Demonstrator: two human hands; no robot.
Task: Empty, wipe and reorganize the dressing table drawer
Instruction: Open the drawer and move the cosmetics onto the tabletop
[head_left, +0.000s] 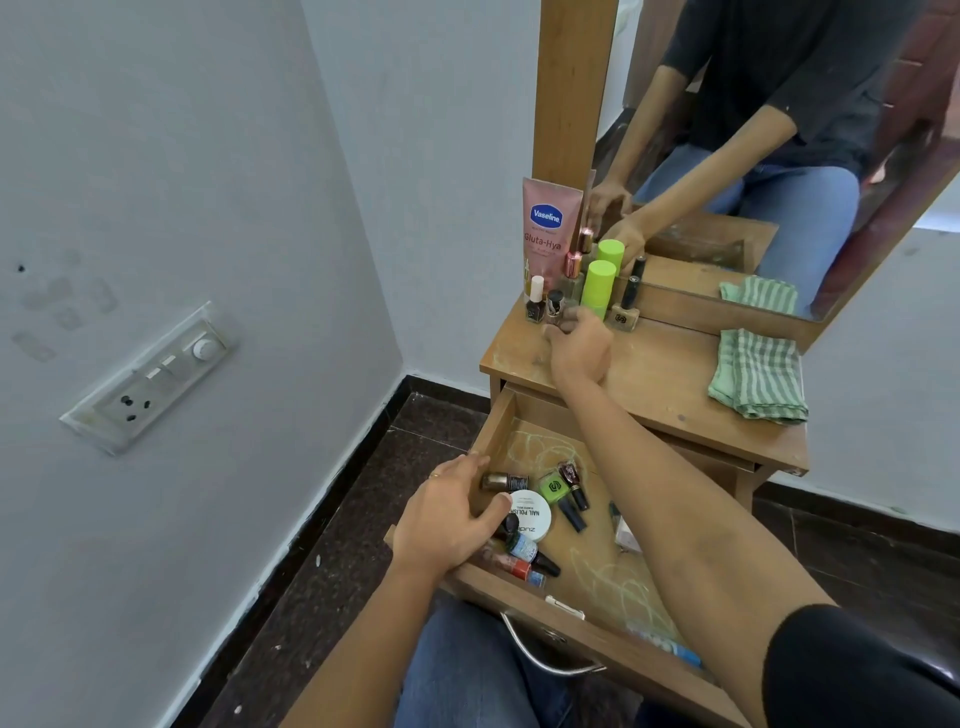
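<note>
The wooden drawer (496, 421) is pulled open over my lap, its bottom marked with chalky scribbles. Several nail polish bottles (566, 486) and a white round nail polish remover tub (532, 514) lie in its left part. My left hand (447, 519) reaches into that corner with loosely spread fingers, its thumb touching the tub. On the tabletop (665, 379) my right hand (579, 345) pinches a small dark-capped nail polish bottle (555, 304) beside a row of upright bottles, a pink Vaseline tube (550, 228) and a lime green cylinder (597, 283).
A folded green striped cloth (758, 376) lies on the right of the tabletop. The mirror (779, 156) stands behind the table and the white wall with a switch plate (150, 379) is close on the left. A metal drawer handle (540, 657) faces my knee.
</note>
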